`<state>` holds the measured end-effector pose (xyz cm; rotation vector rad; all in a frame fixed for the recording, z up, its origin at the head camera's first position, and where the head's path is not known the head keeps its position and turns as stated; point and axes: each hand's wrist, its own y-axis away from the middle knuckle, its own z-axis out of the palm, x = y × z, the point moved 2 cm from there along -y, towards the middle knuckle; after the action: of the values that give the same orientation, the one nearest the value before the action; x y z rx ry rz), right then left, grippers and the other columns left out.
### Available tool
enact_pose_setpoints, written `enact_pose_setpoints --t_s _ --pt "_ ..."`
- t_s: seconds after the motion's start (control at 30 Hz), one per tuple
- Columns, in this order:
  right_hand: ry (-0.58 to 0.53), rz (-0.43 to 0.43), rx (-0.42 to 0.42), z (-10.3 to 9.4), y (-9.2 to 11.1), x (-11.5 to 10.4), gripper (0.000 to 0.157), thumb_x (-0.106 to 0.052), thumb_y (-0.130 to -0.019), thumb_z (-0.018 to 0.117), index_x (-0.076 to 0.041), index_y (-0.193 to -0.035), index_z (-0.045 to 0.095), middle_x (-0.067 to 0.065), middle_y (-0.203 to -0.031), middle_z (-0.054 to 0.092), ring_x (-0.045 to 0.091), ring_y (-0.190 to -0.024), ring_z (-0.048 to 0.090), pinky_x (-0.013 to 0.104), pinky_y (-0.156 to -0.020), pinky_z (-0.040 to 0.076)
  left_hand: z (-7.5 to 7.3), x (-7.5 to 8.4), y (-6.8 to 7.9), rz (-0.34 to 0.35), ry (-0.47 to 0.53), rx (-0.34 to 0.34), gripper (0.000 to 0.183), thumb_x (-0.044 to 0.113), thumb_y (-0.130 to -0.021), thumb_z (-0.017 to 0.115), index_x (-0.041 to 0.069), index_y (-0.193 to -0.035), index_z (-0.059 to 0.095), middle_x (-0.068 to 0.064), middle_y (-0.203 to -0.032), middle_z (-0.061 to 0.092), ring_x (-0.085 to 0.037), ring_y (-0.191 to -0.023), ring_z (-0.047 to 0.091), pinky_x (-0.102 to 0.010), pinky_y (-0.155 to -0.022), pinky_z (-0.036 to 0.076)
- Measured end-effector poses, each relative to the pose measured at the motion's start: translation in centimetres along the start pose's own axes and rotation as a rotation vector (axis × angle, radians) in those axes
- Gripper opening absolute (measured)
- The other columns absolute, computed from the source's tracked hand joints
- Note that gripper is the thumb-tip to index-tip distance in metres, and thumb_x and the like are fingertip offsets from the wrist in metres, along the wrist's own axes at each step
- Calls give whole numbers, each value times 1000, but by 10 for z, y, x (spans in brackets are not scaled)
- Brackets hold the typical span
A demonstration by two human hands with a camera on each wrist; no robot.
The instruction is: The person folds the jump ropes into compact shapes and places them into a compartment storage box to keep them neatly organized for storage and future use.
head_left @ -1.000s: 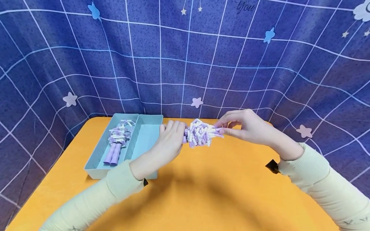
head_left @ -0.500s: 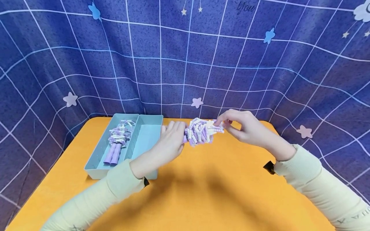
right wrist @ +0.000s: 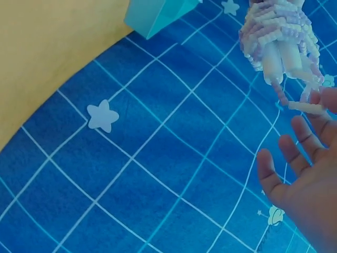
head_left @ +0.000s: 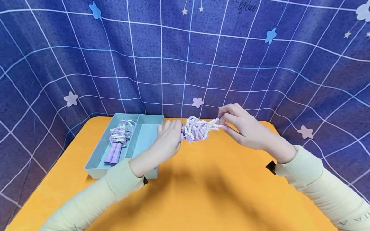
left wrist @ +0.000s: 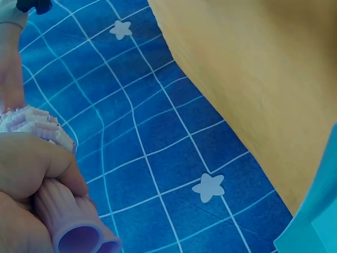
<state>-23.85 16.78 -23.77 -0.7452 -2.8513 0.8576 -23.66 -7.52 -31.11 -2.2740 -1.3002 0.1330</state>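
A bundled jump rope [head_left: 196,129] with purple and white beads is held up above the table. My left hand [head_left: 167,138] grips its two purple handles [left wrist: 67,213], whose hollow ends show below the fingers in the left wrist view. At the bundle's right end, my right hand [head_left: 245,130] pinches a beaded strand between thumb and fingertips. In the right wrist view the other fingers of that hand [right wrist: 305,163] are spread loosely, and part of the pinch is cut off by the frame edge. The beaded coil [right wrist: 279,31] wraps around two pale rods there.
A light blue two-compartment box [head_left: 96,175] stands on the orange table [head_left: 196,192] at the left. Its left compartment holds another jump rope [head_left: 118,138] with purple handles. Behind the table hangs a blue grid-patterned curtain [head_left: 173,70].
My right hand has shifted its fingers on the bundle's end and now pulls strands out to the right, where they look more spread. The left hand with the bundle has moved slightly left.
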Motion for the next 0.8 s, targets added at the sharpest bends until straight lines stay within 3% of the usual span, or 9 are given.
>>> enact_pose_setpoints --t_s 0.2,0.4,0.53,0.8 --pt "28 79 -36 -1 2 1 7 -11 -88 53 -13 -82 53 1 -103 52 15 -96 46 34 -80 38 2 -4 2 -7 -19 15 36 -2 -74 66 4 -104 48 -8 -93 53 -29 -90 43 -40 -72 26" --pt "59 57 -13 0 4 7 3 -11 -88 55 -11 -89 58 0 -97 53 15 -91 49 34 -79 41 2 -9 2 -1 3 26 39 4 -73 68 4 -106 47 -8 -93 56 -29 -89 41 -41 -73 26" --pt "88 47 14 2 6 11 9 -8 -86 59 -10 -95 60 0 -97 56 18 -92 52 38 -79 42 0 -9 3 19 36 39 39 9 -73 63 2 -108 46 -10 -95 55 -30 -90 40 -42 -73 27" --pt "114 20 55 5 12 15 14 -5 -84 63 -8 -97 61 2 -97 58 20 -92 55 40 -80 43 -7 -3 6 26 20 -43 38 10 -76 57 -1 -111 45 -12 -98 49 -29 -90 37 -41 -72 25"
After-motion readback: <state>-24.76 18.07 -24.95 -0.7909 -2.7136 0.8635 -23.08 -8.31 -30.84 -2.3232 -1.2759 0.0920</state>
